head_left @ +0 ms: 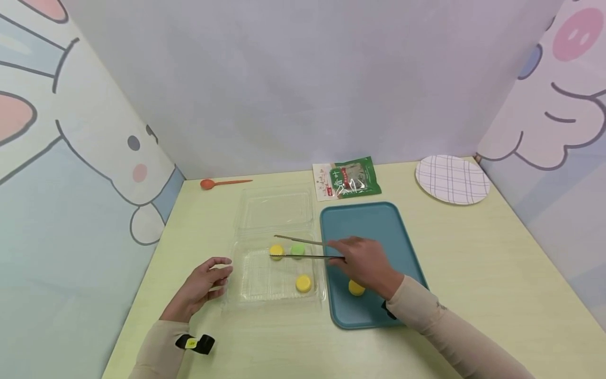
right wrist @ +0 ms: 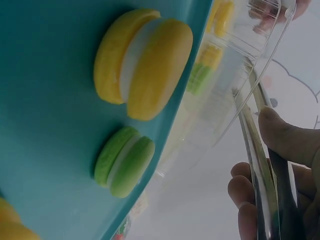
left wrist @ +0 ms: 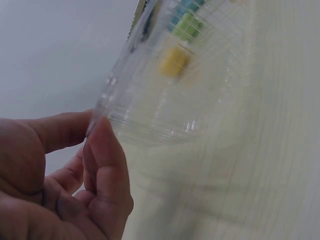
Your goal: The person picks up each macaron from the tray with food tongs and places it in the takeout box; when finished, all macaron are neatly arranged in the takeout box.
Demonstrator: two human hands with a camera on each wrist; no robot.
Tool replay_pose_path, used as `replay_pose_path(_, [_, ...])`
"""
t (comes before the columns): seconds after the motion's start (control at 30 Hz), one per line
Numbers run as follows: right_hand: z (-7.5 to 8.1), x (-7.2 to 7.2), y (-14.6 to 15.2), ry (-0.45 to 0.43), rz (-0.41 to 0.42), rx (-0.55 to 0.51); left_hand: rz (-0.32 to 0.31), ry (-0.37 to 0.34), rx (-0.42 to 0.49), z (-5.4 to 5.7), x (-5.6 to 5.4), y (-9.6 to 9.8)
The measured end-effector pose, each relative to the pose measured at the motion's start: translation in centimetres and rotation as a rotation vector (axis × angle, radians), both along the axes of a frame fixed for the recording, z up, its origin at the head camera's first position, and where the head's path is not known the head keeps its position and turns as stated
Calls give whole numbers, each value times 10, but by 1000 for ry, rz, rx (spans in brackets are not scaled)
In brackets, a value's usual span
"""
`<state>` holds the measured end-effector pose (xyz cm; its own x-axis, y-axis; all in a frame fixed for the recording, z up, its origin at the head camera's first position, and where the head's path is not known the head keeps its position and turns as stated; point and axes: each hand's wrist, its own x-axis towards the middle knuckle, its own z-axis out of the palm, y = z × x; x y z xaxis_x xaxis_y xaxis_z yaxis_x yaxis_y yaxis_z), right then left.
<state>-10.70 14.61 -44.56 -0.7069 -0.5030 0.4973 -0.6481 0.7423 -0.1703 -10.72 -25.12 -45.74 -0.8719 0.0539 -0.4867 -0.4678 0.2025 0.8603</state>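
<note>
My left hand (head_left: 201,287) pinches the left rim of a clear plastic box (head_left: 251,287) between thumb and fingers, plain in the left wrist view. In my right hand (head_left: 366,263) is a pair of metal tongs (head_left: 310,257), reaching left over the box with its tips apart and nothing seen gripped. Beneath the tips lie a yellow macaron (head_left: 276,248) and a green macaron (head_left: 298,249); another yellow macaron (head_left: 303,283) sits nearer the front of the box. On the blue tray (head_left: 360,221), partly under my right arm, are yellow macarons (right wrist: 160,70) and a green one (right wrist: 131,170).
The box's clear lid (head_left: 276,208) lies folded back behind it. Along the wall are an orange spoon (head_left: 208,183), a green and white packet (head_left: 347,179) and a checked plate (head_left: 453,180). Walls border the table at the back and both sides.
</note>
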Motion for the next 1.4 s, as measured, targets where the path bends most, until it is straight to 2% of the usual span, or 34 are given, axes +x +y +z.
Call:
replay_pose_path(0.4, [0,9,27,25,-29,-53,13,-7,-13,-1,-1,0])
replay_pose_path(0.53, [0,15,36,17,-59,-48,5,-5,-12,-1,-1,-1])
replay_pose_path(0.77, [-2,28,53,60,-107,-42,-4,0,-2,0,0,-1])
replay_pose_path(1.07, [-11,42,70,88,-151,-76,-8,0,4,-2,1,0])
replay_pose_path(1.4, [-12,57,83,92,-191,-108,-2,5,-7,-2,0,-1])
